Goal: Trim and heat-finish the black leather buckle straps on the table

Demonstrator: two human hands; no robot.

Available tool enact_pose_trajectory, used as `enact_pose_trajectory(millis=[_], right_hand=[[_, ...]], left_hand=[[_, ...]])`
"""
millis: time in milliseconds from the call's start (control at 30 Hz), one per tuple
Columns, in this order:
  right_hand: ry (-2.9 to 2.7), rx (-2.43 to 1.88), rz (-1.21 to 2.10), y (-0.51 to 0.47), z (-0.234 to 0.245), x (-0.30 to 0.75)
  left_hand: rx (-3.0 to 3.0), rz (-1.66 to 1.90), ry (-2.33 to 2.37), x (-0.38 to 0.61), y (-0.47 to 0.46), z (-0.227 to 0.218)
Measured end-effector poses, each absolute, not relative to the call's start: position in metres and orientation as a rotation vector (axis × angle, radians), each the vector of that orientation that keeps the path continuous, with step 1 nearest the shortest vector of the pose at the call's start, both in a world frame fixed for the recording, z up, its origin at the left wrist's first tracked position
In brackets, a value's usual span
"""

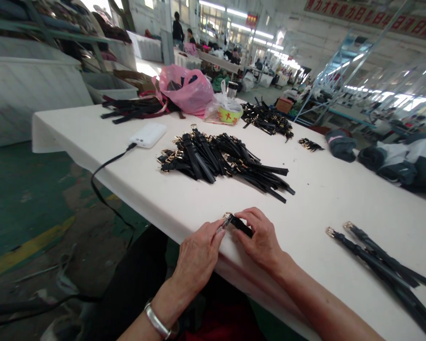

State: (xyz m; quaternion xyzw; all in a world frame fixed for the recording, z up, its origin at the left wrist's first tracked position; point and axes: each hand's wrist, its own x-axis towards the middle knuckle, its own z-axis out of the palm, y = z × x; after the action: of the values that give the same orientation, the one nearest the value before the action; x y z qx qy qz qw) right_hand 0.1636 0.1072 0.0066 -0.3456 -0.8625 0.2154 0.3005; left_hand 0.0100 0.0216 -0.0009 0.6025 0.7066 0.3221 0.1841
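Note:
Close to the table's front edge, my right hand [261,237] grips a short black strap [243,226] between thumb and fingers. A gold-coloured buckle [227,215] sits at the strap's left end. My left hand [200,251] is closed in a pinch at that buckle, where a small shiny metal piece shows by the fingertips; its exact shape is too small to tell. Just beyond both hands lies a pile of black buckled straps [202,156]. Several longer black straps with buckles [372,258] rest on the table to the right.
The white-covered table [305,208] carries a white power bank [149,135] with a black cable [95,184] hanging off the edge. Farther back are a pink plastic bag [186,90], a yellow-green bowl in a bag [230,115] and more straps [268,118]. Dark cloth bundles [394,161] lie at right.

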Motion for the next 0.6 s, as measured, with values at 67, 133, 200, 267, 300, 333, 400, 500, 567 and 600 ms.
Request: enact_pose_trajectory(millis=[67,133,200,267,300,333,400,500,567,600], right_hand=[[-2.271,-0.923,0.591,0.105,0.007,0.162],[-2.242,-0.948,0.627,0.104,0.006,0.160],[-2.213,-0.984,0.668,0.104,0.005,0.159],[-2.185,-1.015,0.721,0.105,0.003,0.158],[-2.175,-1.024,0.756,0.106,0.002,0.158],[-2.165,-1.028,0.791,0.106,0.001,0.158],[-2.154,-1.026,0.837,0.106,0.000,0.157],[-2.166,-1.052,0.837,0.106,0.000,0.156],[-2.183,-1.091,0.806,0.106,0.000,0.154],[-2.192,-1.110,0.784,0.106,0.000,0.153]], left_hand=[[1.705,0.887,2.014,0.013,0.019,-0.001],[1.715,0.877,2.034,0.016,0.017,-0.003],[1.723,0.888,2.036,0.017,0.016,-0.005],[1.722,0.921,2.019,0.018,0.016,-0.007],[1.725,0.933,2.015,0.018,0.016,-0.007],[1.731,0.937,2.018,0.018,0.016,-0.006],[1.744,0.919,2.018,0.017,0.017,-0.004],[1.673,0.955,1.981,0.012,0.018,-0.001],[1.593,0.997,1.969,0.007,0.017,-0.001],[1.566,1.001,1.973,0.004,0.017,-0.002]])
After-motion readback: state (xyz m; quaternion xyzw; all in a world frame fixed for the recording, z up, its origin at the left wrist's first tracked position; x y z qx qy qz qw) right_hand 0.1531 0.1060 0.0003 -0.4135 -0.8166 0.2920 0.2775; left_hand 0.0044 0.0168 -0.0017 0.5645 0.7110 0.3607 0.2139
